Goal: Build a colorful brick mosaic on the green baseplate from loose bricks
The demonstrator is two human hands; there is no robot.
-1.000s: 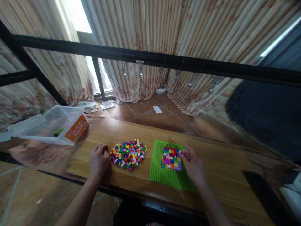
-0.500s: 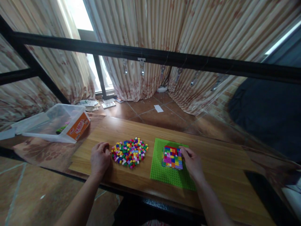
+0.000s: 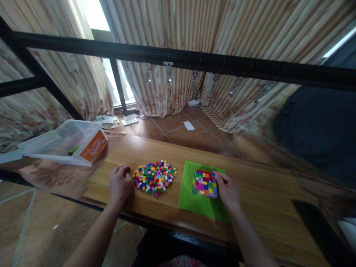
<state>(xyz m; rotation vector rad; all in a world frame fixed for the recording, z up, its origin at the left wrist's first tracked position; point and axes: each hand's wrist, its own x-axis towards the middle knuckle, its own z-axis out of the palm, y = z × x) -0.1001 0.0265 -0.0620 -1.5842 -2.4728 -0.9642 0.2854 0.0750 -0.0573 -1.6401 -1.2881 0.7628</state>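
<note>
A square block of many-coloured toy bricks (image 3: 205, 184) sits on a green studded baseplate (image 3: 187, 200). My right hand (image 3: 228, 190) is at the block's right side, its fingertips closed against the upper right edge. Whether a single small brick is between those fingers is hidden. To the left, a loose pile of small toy bricks (image 3: 154, 178) is spread on the wooden table. My left hand (image 3: 120, 184) rests on the tabletop at the pile's left edge with its fingers curled in. What those fingers hold, if anything, cannot be seen.
A clear plastic bin (image 3: 69, 142) with an orange label stands at the table's left end, some green and pink pieces inside. A dark flat object (image 3: 317, 226) lies at the right. A black metal bar (image 3: 183, 59) crosses in front of the curtains (image 3: 178, 29).
The view has shifted slightly. Both hands keep nearly the same places, the left beside the pile and the right at the block's edge.
</note>
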